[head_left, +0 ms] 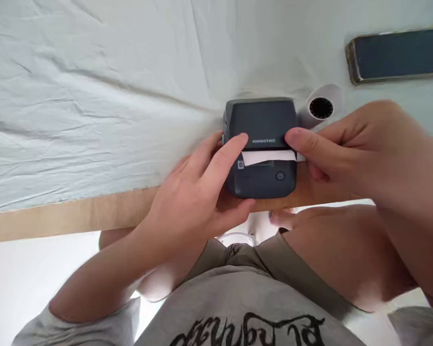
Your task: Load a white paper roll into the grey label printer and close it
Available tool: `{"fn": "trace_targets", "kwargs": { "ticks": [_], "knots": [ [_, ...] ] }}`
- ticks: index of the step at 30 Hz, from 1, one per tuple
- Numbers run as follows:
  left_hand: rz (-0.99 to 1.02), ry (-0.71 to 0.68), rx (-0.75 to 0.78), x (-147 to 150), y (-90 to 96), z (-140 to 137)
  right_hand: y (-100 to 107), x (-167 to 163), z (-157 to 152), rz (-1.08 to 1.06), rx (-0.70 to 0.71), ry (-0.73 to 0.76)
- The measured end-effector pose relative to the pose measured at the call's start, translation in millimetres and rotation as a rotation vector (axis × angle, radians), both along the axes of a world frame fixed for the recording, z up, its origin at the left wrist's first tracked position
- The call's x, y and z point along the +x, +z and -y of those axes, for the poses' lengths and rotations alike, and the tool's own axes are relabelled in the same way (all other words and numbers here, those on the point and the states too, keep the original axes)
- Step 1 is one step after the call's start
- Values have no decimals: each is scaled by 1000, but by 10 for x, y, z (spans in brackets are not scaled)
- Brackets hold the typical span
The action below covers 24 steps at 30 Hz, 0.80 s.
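A small dark label printer [261, 120] sits at the table's front edge, its power button towards me. White label paper [269, 156] sticks out of the slot across its top. My left hand [205, 187] is wrapped round the printer's left side, with one fingertip on the lid and the thumb at the front. At the right side, my right hand [341, 146] has its thumb on the lid's edge, just above the paper's right end. Its other fingers are curled and partly hidden beside the printer.
A white paper roll with a dark core [321, 107] stands just behind my right hand. A phone [404, 55] lies at the back right. Wrinkled pale cloth [94, 110] covers the table, whose wooden edge [68, 210] shows in front. My legs are below it.
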<state>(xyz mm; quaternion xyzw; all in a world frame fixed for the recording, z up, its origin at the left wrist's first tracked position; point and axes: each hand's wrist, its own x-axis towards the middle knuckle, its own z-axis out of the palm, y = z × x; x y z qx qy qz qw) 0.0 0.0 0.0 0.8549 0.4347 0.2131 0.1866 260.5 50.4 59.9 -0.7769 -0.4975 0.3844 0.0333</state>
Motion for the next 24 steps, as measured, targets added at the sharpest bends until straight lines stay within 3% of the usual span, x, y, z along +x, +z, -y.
{"fn": "trace_targets", "kwargs": {
  "ticks": [6,13,17,24],
  "knots": [
    [27,14,-25,-1,36,2,25,-35,48,-39,-118,25],
    [80,14,-85,-57,-11,-63,-134,-28,117,-72,66,186],
    [-42,33,-107,-113,-58,-91,-231,46,162,-61,150,246],
    [-105,46,-43,-104,-83,-80,-206,49,132,11,203,401]
  ]
}}
